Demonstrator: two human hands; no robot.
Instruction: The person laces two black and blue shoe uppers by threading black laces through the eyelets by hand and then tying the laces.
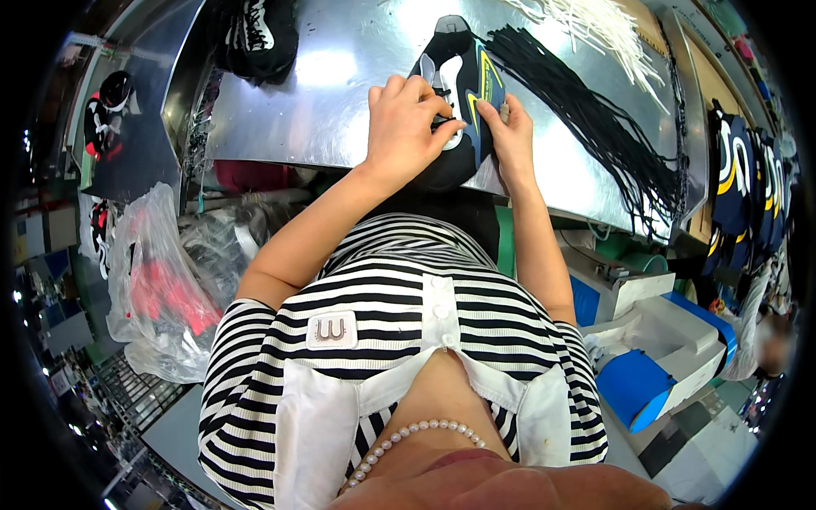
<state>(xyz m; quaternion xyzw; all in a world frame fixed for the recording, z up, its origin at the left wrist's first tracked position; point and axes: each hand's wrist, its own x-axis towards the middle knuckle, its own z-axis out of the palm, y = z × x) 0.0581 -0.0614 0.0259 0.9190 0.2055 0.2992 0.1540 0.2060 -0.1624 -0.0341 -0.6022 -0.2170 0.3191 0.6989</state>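
A dark shoe upper (pixel 453 55) with a white lace panel and yellow and grey side trim lies on the metal table, its toe end toward me. Over the lace panel, my left hand (pixel 404 123) is closed, thumb and fingers pinching at a short black shoelace; the fingertips partly hide it. On the upper's right side, my right hand (pixel 512 140) grips the edge, thumb on top and fingers partly hidden. A beige wrap shows at one of its fingertips. Right beside the upper spreads a bundle of loose black shoelaces (pixel 586 115).
White laces (pixel 595 30) lie at the table's far right. Black shoe uppers (pixel 259 38) sit on the shiny metal table (pixel 280 119) at far left. Plastic bags (pixel 161 280) hang left of me. More uppers (pixel 735 178) hang at right, above a blue and white machine (pixel 654 348).
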